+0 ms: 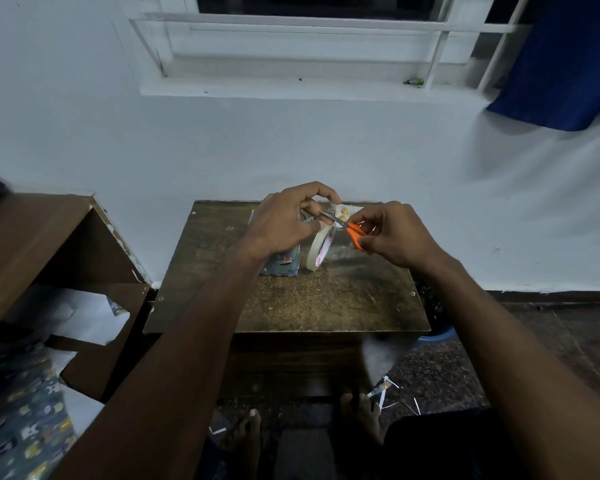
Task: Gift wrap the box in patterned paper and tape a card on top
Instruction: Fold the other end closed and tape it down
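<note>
The left hand [284, 223] is pinching a thin, sticky tape strip off the roll [321, 245], the right hand [392, 237] is gripping orange scissors [352, 232] to snip it; the wrapped box [281, 265] is sitting far-left on the worktop [326, 299].

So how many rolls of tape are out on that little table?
1. The tape roll stands on edge near the table's far side, just right of the wrapped box, below both hands. Others could be hidden behind the hands.

Scuffed table [326, 303] bears wrapped box [284, 263], card [347, 212].
</note>
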`<action>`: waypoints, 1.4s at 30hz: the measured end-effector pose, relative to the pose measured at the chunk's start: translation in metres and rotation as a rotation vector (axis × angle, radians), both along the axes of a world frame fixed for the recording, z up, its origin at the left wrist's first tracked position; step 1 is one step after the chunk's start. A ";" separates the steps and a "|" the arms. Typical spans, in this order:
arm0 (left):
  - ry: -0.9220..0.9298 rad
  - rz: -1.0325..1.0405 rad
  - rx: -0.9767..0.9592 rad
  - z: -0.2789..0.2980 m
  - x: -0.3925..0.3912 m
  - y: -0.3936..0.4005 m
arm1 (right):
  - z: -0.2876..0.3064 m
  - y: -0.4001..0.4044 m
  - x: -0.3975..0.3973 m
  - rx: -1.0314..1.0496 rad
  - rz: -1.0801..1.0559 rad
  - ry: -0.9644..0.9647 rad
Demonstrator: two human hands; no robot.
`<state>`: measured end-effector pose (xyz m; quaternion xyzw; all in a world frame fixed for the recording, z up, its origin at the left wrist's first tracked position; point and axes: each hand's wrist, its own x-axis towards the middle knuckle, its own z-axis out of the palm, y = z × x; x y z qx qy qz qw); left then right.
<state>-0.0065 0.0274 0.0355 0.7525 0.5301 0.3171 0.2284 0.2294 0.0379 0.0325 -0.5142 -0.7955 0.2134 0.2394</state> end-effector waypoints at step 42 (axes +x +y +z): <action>-0.387 -0.047 -0.039 0.004 -0.001 -0.003 | -0.014 -0.009 -0.029 -0.049 0.154 0.237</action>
